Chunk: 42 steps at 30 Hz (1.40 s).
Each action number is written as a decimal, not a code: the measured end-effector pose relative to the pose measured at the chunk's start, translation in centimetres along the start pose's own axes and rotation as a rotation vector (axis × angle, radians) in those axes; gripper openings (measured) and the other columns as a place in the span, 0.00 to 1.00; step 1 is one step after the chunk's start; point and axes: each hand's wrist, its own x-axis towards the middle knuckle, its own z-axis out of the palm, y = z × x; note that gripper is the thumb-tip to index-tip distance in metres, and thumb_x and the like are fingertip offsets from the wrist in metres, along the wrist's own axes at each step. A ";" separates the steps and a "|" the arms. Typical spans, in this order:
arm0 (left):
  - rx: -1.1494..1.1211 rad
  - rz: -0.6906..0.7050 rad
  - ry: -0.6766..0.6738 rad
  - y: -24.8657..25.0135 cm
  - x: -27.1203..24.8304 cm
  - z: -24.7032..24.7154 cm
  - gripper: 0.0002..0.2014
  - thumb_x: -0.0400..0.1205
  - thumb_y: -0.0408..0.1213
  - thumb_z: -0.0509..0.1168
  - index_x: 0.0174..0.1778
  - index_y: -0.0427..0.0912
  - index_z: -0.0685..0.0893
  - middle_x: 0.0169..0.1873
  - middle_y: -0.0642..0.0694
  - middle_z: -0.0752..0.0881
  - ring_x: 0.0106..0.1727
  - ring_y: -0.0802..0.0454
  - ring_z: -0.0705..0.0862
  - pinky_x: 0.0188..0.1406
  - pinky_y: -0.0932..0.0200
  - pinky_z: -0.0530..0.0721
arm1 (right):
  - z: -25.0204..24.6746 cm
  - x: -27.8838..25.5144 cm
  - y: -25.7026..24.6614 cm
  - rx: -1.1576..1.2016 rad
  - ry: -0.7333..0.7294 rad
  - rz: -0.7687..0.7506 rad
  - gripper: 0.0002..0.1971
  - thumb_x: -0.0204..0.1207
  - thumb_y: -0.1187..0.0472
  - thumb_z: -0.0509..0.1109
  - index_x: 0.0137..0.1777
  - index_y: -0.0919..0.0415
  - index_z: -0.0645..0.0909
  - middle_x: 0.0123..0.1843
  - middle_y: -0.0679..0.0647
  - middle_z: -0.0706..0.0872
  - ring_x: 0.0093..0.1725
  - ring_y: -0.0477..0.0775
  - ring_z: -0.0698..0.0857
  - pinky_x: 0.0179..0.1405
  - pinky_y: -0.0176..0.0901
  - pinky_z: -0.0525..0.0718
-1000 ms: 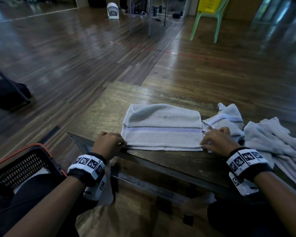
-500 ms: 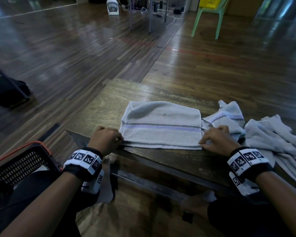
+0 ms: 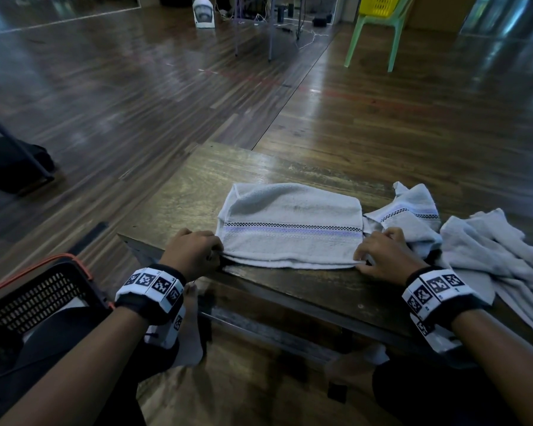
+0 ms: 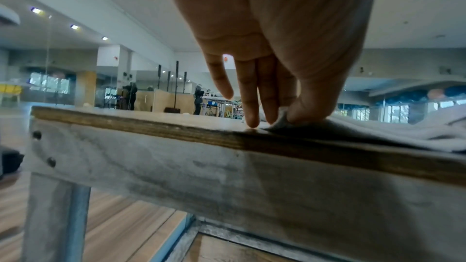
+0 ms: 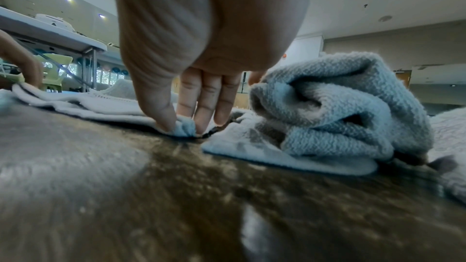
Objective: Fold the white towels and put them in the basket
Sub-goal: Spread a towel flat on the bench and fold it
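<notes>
At the bench [image 3: 197,192] near edge, your left hand [image 3: 194,250] and right hand [image 3: 382,256] pinch the half-folded towel's [image 3: 290,222] near corners between curled fingers [image 5: 186,95]; lift both corners evenly and keep edges aligned for the next fold.

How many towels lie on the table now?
3, maybe more. A folded towel lies between both hands, a crumpled towel just right of it, and a loose towel at the right edge, which may hide others.
</notes>
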 end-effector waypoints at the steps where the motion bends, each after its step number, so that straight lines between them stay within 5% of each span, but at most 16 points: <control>1: -0.026 -0.021 0.010 0.0 0.0 0.0 0.09 0.75 0.43 0.66 0.49 0.52 0.85 0.49 0.54 0.86 0.50 0.52 0.84 0.47 0.59 0.61 | 0.1 0.1 0.0 0.008 0.012 0.004 0.06 0.76 0.48 0.66 0.49 0.44 0.82 0.49 0.40 0.84 0.59 0.43 0.76 0.53 0.43 0.51; 8: -0.063 -0.020 0.006 -0.1 0.0 0.4 0.08 0.77 0.42 0.65 0.52 0.49 0.83 0.51 0.51 0.85 0.51 0.49 0.83 0.52 0.56 0.67 | 0.4 0.9 0.0 0.065 0.085 0.021 0.08 0.75 0.55 0.65 0.54 0.46 0.75 0.46 0.47 0.84 0.52 0.52 0.80 0.58 0.44 0.54; 14: -0.041 -0.046 -0.046 0.3 0.6 0.0 0.08 0.77 0.42 0.64 0.51 0.49 0.83 0.49 0.52 0.84 0.52 0.50 0.82 0.55 0.55 0.68 | 0.5 1.4 -0.1 -0.064 0.141 -0.068 0.04 0.74 0.57 0.66 0.45 0.47 0.81 0.42 0.45 0.86 0.49 0.52 0.83 0.55 0.48 0.57; 24: 0.027 -0.038 -0.091 0.1 0.9 -0.2 0.09 0.76 0.44 0.65 0.51 0.52 0.83 0.50 0.54 0.84 0.52 0.52 0.82 0.54 0.56 0.66 | 0.8 1.0 1.0 -0.131 0.156 -0.121 0.10 0.61 0.53 0.81 0.36 0.45 0.82 0.35 0.43 0.86 0.38 0.52 0.86 0.47 0.48 0.60; 31: 0.065 -0.042 -0.064 0.0 1.1 -0.5 0.08 0.74 0.46 0.66 0.47 0.53 0.83 0.47 0.54 0.85 0.50 0.53 0.82 0.55 0.55 0.64 | 0.4 0.6 1.3 0.025 0.134 -0.023 0.02 0.72 0.55 0.71 0.44 0.47 0.82 0.44 0.47 0.87 0.44 0.52 0.82 0.48 0.42 0.61; 42: 0.094 -0.053 -0.005 -0.1 0.8 -0.6 0.07 0.75 0.50 0.66 0.45 0.54 0.84 0.44 0.55 0.86 0.49 0.54 0.82 0.54 0.55 0.65 | -0.2 0.3 0.9 0.187 0.192 0.025 0.12 0.66 0.64 0.75 0.35 0.49 0.75 0.38 0.46 0.83 0.42 0.53 0.82 0.48 0.44 0.62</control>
